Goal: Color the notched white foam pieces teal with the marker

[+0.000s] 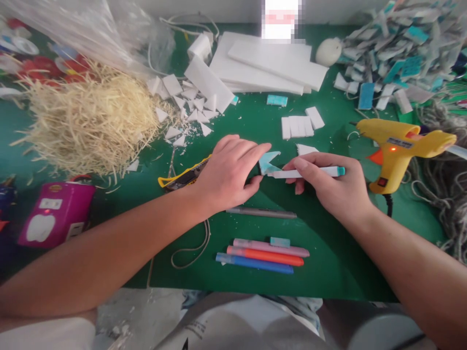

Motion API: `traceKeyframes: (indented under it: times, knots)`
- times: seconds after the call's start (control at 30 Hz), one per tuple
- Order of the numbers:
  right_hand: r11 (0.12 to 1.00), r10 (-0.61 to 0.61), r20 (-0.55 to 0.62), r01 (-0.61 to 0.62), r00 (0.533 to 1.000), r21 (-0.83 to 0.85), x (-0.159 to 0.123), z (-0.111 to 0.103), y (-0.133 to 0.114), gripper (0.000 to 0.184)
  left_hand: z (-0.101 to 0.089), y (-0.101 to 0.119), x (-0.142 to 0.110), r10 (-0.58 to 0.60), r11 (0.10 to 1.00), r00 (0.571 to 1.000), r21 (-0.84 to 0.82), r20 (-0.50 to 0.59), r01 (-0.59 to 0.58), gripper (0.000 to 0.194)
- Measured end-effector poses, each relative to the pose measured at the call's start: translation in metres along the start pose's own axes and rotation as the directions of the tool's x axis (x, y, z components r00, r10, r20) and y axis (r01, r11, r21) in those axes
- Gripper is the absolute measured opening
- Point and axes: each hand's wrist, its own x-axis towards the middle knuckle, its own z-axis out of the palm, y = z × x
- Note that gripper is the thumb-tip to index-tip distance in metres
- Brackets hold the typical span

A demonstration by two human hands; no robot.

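My right hand (330,182) grips a white marker pen (321,171) with a teal end, its tip against a small foam piece (269,161) partly coloured light blue. Fingers of my left hand (237,170) are closed on the left side of that foam piece, steadying it above the green table. Beneath my left hand lies a yellow utility knife (184,176), half covered by it. A grey pen (264,212) rests just below the hands. Nearer me are a pink marker (255,247), an orange marker (266,255) and a blue marker (255,263), with a teal cap (280,242) by the pink one.
A yellow glue gun (394,146) with a lit light stands at right. White foam sheets (262,63) and cut scraps (193,104) lie at the back. Straw (91,116) and a purple box (56,214) are at left; a bag of foam pieces (394,53) sits back right.
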Motion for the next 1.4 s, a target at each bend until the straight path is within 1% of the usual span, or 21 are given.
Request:
traceKeyframes:
  times: [0.17,0.3,0.5,0.63,0.7,0.8,0.87,1.0,1.17,1.4]
  knots:
    - [0.999,0.002,-0.002,-0.002,1.0,0.04,-0.0005,-0.0004,-0.0007,0.021,0.0008,0.0006,0.0003,0.017,1.0,0.999,0.004,-0.04,-0.017,0.046]
    - [0.997,-0.009,0.003,0.009,1.0,0.07,0.0003,-0.001,-0.0012,0.022,0.0005,0.0007,-0.0001,0.003,1.0,1.0,-0.002,-0.025,-0.003,0.047]
    - [0.997,-0.018,0.008,0.017,1.0,0.069,0.0012,-0.0011,-0.0008,0.021,0.0006,0.0,-0.0005,-0.047,0.999,0.999,-0.016,0.009,0.048,0.049]
    - [0.998,-0.033,0.022,0.031,0.999,0.06,0.0009,-0.0014,-0.0005,0.018,0.0006,-0.0007,-0.0007,-0.025,0.999,1.0,-0.027,-0.005,0.024,0.048]
    - [0.998,-0.038,0.02,0.037,0.999,0.055,0.0005,-0.0013,-0.0004,0.016,0.0001,-0.0008,-0.0004,-0.019,0.999,1.0,-0.037,0.006,0.019,0.048]
    - [0.999,-0.021,0.012,0.021,1.0,0.04,0.0004,-0.0006,0.0,0.013,-0.0006,-0.0008,0.0004,-0.021,0.999,0.999,-0.046,0.025,0.022,0.048]
    - [0.999,-0.011,0.017,0.011,1.0,0.035,0.0007,0.0,0.0003,0.013,-0.0009,-0.0006,0.0007,-0.013,0.999,1.0,-0.041,0.018,0.014,0.047]
    - [0.999,-0.006,0.021,0.005,1.0,0.052,0.0014,0.0008,-0.0002,0.02,-0.0011,-0.0006,0.0006,0.0,1.0,1.0,-0.027,0.014,0.0,0.047]
    - [0.999,0.007,0.009,-0.008,1.0,0.05,0.001,0.0001,-0.0023,0.02,-0.0011,-0.0004,0.0002,0.007,0.999,1.0,-0.034,-0.003,-0.007,0.047]
    - [0.997,0.035,-0.002,-0.035,0.999,0.066,0.0012,-0.0005,-0.0038,0.02,-0.0013,-0.0002,0.0004,-0.036,0.999,0.999,-0.037,0.024,0.037,0.05]
